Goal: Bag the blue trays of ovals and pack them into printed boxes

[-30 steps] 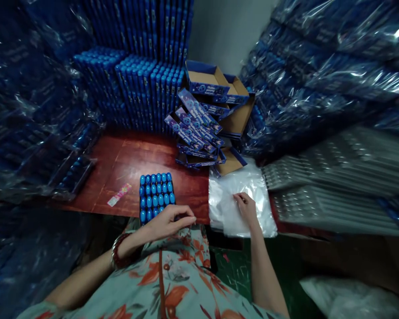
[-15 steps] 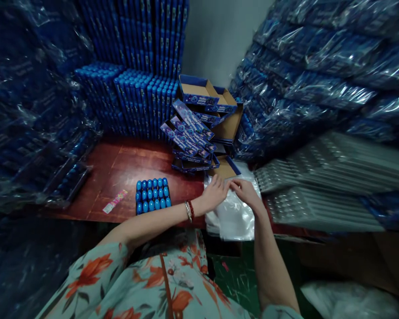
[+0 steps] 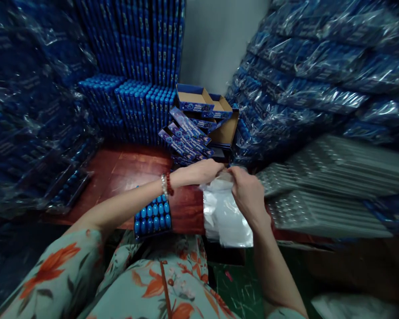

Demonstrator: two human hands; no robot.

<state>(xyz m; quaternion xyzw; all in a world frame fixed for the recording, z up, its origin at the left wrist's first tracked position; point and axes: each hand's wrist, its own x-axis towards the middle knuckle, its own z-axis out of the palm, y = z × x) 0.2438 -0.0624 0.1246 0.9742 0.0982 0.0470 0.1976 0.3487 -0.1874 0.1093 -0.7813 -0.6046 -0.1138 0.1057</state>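
Note:
Both hands meet over a stack of clear plastic bags (image 3: 231,221) near the front of the red-brown table. My left hand (image 3: 210,170), with bracelets at the wrist, is closed on the far edge of a clear bag (image 3: 222,182). My right hand (image 3: 249,190) pinches the same edge just to the right, thumb and fingers together; its fingertips are partly hidden. Beneath my left forearm, a box of shiny blue egg-shaped pieces (image 3: 154,219) lies at the table's front edge, its far rows partly covered by the arm.
Open printed cardboard trays (image 3: 194,99) and flat purple strips (image 3: 188,137) are heaped behind my hands. Stacked blue packs (image 3: 142,106) rise at the back left. Plastic-wrapped packs (image 3: 302,88) and nested clear blister trays (image 3: 315,195) crowd the right; more wrapped packs (image 3: 36,133) stand left.
Both hands have come together on the bag's far edge, lifting and crumpling it. My left forearm has moved forward over the blue pieces. Their box sits closer to me, past the table edge.

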